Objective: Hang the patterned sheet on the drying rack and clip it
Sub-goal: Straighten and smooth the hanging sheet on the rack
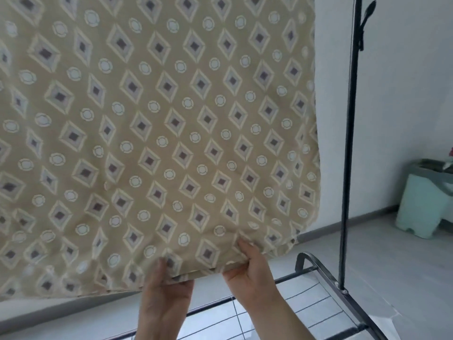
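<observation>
Both hands point(208, 278) on hanging patterned sheet point(157, 123)

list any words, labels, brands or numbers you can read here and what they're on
None readable. The beige fabric sheet printed with diamonds and circles carries only pattern; the dark metal drying rack and the pale green plastic stool show no lettering.

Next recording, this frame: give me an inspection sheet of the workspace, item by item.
Surface: pale grey floor.
Job's things: patterned sheet hangs spread, top edge out of frame; drying rack upright at right carries what looks like a dark clip.
Clutter: mint stool by the wall.
Grips: left hand and right hand both hold the sheet's bottom hem.
Cables: nothing seen.
Surroundings: white wall, grey skirting.
</observation>
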